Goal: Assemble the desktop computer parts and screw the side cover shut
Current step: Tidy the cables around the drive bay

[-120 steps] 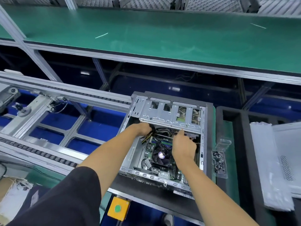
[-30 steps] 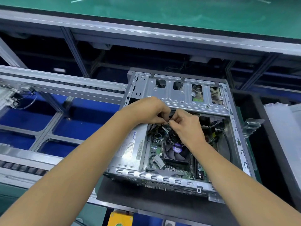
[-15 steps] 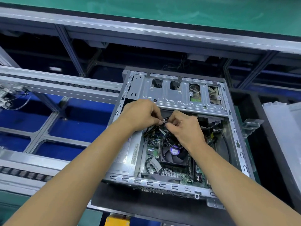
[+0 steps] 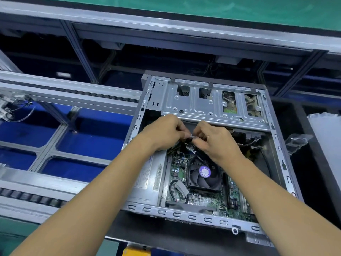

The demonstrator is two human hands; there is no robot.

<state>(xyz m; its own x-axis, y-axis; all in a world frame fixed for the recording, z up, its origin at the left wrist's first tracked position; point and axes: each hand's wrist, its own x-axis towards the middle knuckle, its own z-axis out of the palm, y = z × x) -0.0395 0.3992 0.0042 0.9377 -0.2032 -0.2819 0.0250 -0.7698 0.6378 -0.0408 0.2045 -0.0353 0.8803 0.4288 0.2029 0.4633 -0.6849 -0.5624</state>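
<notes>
The computer case point(image 4: 204, 154) lies on its side on a dark tray point(image 4: 166, 235) with the open face up, which lets both hands reach straight down into it. The left hand point(image 4: 164, 133) and the right hand point(image 4: 214, 141) meet over the middle of the case, just below the metal drive bracket point(image 4: 212, 102); each has its fingers curled and pinches the same small dark connector point(image 4: 190, 140) at the end of a cable bundle, probably so that 1 hand steadies it while the other works it. Whether they are joining 2 plugs or fastening a tie, I cannot tell. Inside the case sit the green circuit board point(image 4: 201, 198), the black cooling fan point(image 4: 203, 174) with its purple label, and a grey box with a barcode sticker point(image 4: 149, 178) along the left wall. A clear plastic holder point(image 4: 297, 141) stands just beside the case on the right. No side cover is on the case yet.
</notes>
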